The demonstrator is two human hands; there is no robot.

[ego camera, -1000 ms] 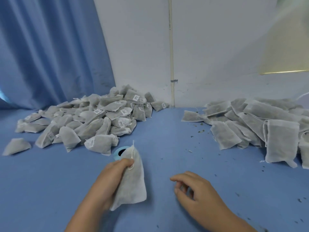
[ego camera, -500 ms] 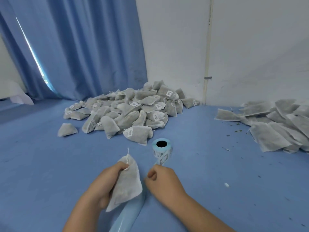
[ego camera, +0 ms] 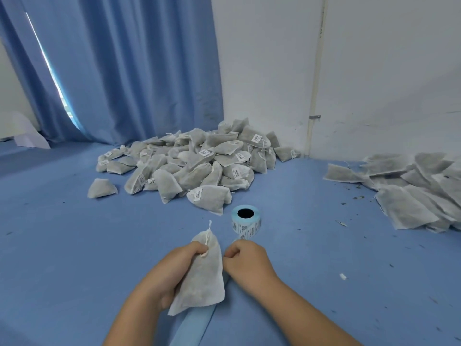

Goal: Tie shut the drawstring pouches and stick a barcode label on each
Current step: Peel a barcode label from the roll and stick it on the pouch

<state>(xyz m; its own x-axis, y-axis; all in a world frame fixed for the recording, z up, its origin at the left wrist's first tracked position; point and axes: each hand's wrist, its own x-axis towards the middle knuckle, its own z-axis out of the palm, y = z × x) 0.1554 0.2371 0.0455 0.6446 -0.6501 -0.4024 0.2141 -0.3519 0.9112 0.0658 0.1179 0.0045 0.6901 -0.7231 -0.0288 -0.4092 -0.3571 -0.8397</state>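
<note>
My left hand [ego camera: 172, 268] grips a grey-white drawstring pouch [ego camera: 200, 278] by its cinched neck, the knotted string sticking up above my fingers. My right hand [ego camera: 245, 258] is curled just right of the pouch and pinches the loose end of the label strip from the blue roll of barcode labels [ego camera: 245, 221], which stands on the blue table right behind it. The blue backing strip [ego camera: 194, 325] trails toward me under the pouch.
A heap of tied, labelled pouches [ego camera: 199, 163] lies at the back left by the blue curtain [ego camera: 124, 71]. A pile of flat pouches [ego camera: 411, 191] lies at the right. Small crumbs dot the blue table [ego camera: 62, 245] near a white scrap [ego camera: 343, 276].
My right hand moved left to the label roll and closed on the strip's end. My view swung left, so the roll came out from behind the pouch.
</note>
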